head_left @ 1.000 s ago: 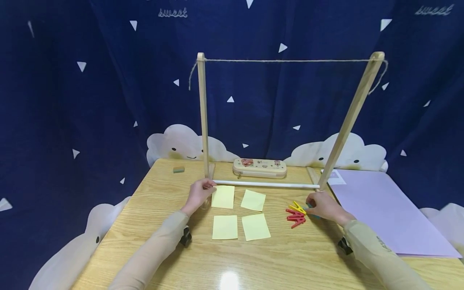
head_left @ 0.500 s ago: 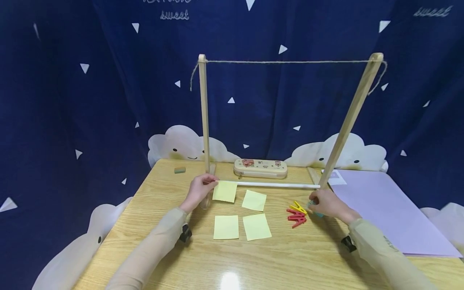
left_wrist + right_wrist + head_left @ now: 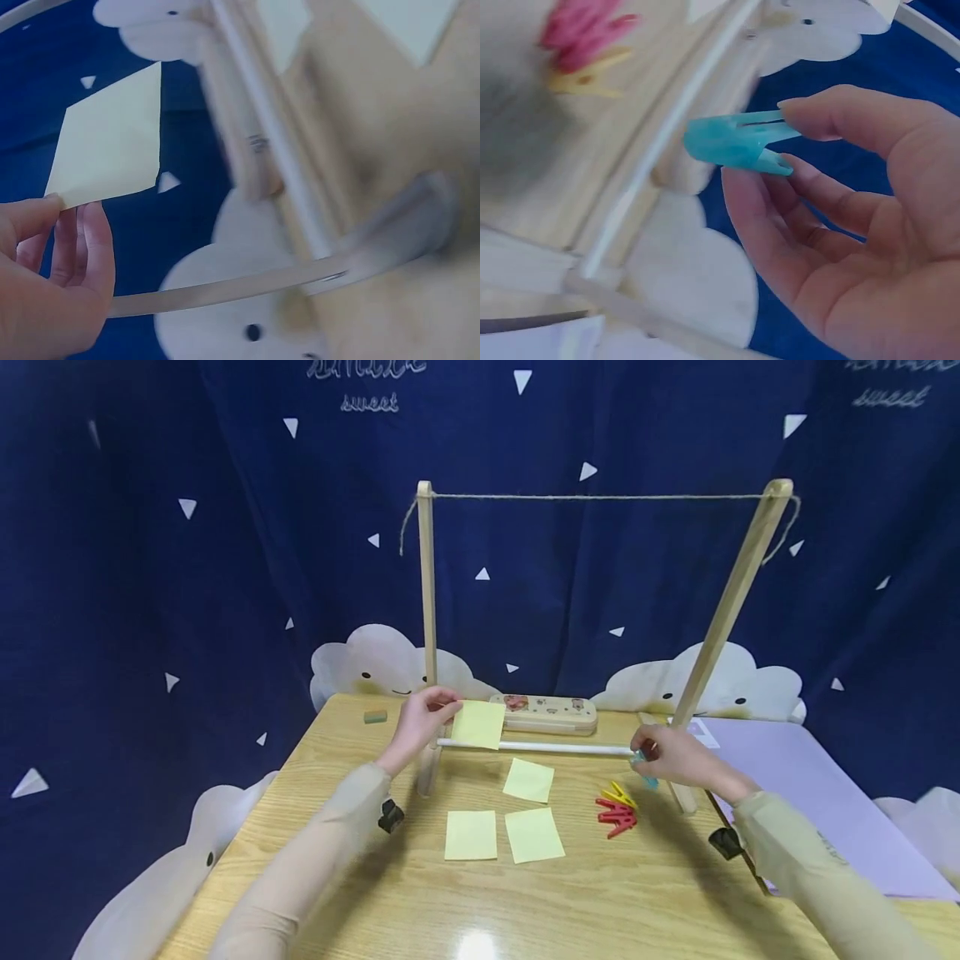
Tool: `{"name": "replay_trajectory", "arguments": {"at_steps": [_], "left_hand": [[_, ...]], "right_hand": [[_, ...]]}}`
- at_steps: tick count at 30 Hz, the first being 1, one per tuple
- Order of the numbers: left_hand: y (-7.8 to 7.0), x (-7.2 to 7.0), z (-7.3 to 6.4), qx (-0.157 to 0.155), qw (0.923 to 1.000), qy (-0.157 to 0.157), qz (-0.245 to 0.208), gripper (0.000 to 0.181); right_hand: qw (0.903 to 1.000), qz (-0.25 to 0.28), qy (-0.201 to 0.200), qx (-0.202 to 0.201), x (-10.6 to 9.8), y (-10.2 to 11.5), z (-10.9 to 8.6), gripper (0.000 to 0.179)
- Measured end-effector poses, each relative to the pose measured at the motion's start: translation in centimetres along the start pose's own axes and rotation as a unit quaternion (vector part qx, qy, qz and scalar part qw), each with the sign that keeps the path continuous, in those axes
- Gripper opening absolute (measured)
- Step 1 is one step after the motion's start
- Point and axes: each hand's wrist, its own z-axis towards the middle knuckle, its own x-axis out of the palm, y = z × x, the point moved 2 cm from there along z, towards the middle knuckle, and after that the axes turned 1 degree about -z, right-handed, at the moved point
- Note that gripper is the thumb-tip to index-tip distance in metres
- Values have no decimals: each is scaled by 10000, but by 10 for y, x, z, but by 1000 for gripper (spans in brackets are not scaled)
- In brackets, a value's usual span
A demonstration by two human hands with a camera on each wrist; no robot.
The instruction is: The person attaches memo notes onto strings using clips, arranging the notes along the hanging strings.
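Observation:
My left hand [image 3: 422, 723] pinches a yellow sticky note [image 3: 478, 724] by its left edge, raised off the table in front of the white bar. In the left wrist view, thumb and fingers grip one edge of the note [image 3: 112, 142]. My right hand [image 3: 678, 757] holds a light blue clothespin [image 3: 739, 140] between thumb and fingers, lifted above the table near the right post. Below it lie a yellow clothespin [image 3: 619, 796] and red clothespins [image 3: 617, 817]. Three more sticky notes [image 3: 470, 836] lie flat in the middle of the table.
A wooden frame has a left post [image 3: 427, 585], a right post [image 3: 731, 602], a low white bar [image 3: 562, 748] and a string [image 3: 600, 497] tied across its top. Behind stands a pencil case [image 3: 551, 715]. A small block [image 3: 375, 717] lies left, a purple sheet [image 3: 832, 810] right.
My left hand has lifted the sticky note from the table, up and slightly right. My right hand has raised the light blue clothespin away from the other clothespins.

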Motion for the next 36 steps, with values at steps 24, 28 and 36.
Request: {"name": "replay_trajectory", "arguments": {"at_steps": [24,28,36], "left_hand": [[-116,-38,55,1038,9860,-954,-888,18],[-128,-41,63,1046,9829,-1098,-1041,20],[-155,-47,77,1208,9761,-1339,-1210,20]], "right_hand": [[9901,1314,-419,271,-131,98,86,34],[9877,1391,-682,229,-154,115,100,36],[9739,1845,-1297,-257,-196,154,125,38]]}}
